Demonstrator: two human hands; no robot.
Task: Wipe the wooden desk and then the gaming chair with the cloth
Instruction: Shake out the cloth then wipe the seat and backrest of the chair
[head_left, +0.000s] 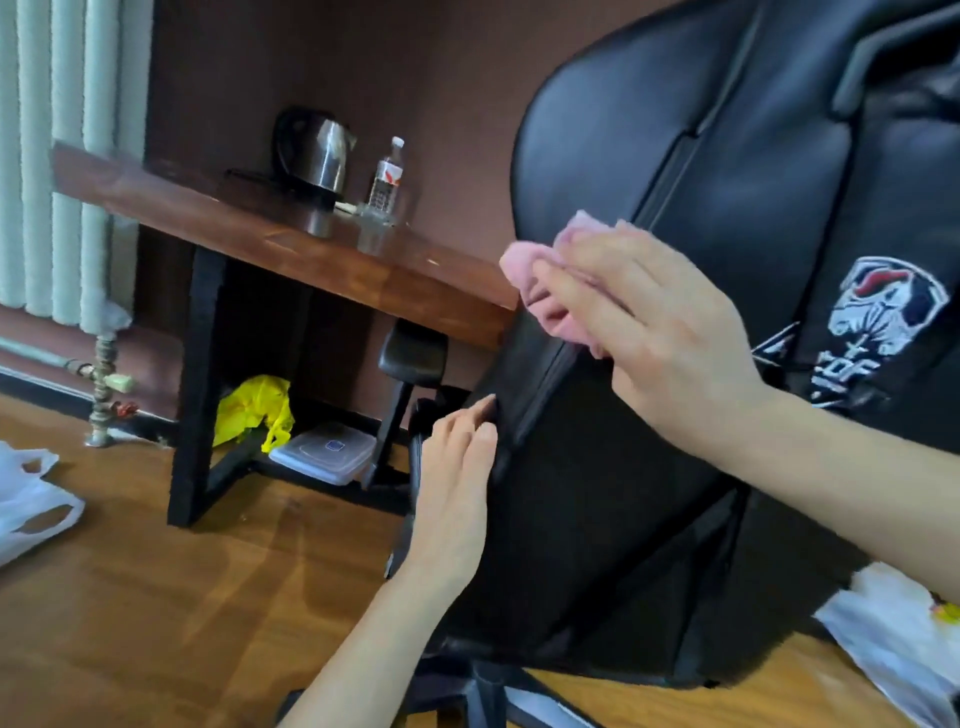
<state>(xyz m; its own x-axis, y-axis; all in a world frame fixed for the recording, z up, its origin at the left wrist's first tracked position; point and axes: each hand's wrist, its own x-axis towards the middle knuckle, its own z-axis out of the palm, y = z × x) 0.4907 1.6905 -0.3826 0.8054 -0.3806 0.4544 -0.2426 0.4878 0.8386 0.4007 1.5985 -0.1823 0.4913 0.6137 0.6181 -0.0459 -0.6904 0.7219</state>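
The black gaming chair (675, 182) fills the right half of the head view, its back turned toward me. My right hand (654, 332) presses a pink cloth (540, 286) against the left edge of the chair back, fingers wrapped over the bunched fabric. My left hand (457, 478) holds the lower left edge of the chair back, fingertips curled round the seam. The wooden desk (291, 249) stands behind the chair on black legs, along the brown wall.
A steel kettle (322, 156), a water bottle (387, 176) and a glass stand on the desk. Under it lie a yellow bag (254, 410) and a plastic box (324, 452). White plastic bags lie on the floor at left (26, 499) and right (898, 639). A radiator (57, 156) is at left.
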